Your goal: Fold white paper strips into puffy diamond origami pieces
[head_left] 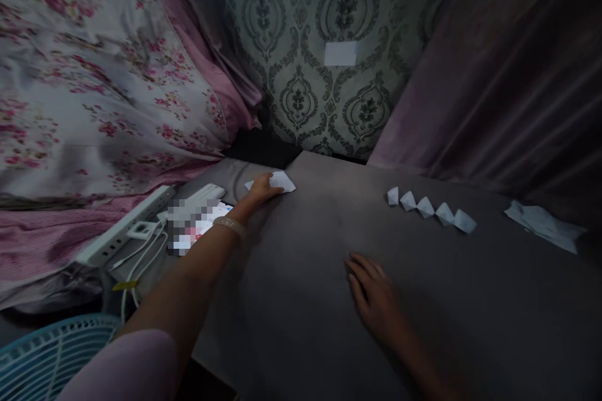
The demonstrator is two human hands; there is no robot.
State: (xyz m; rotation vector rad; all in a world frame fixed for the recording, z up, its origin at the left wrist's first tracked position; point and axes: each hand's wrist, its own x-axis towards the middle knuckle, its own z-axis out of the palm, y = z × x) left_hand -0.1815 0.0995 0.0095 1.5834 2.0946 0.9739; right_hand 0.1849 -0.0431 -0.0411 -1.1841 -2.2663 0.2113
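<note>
My left hand (263,189) is stretched out across the grey surface to the far side, with thumb and fingers closed on a white piece of paper (283,181). That paper has angled edges, and part of it is hidden under the hand. My right hand (374,297) rests low over the middle of the grey surface, its fingers extended and nothing in it. To its upper right stands a slanting row of several small folded white paper shapes (426,207). Farther right lie loose, creased sheets of paper (543,224).
Left of my left forearm are a white power strip (126,225), white cables (149,250) and a lit phone screen (207,225), partly blurred. A blue fan (56,351) stands at bottom left. Floral bedding (103,75), patterned wall (301,97) and curtain (480,88) border the grey surface (301,301).
</note>
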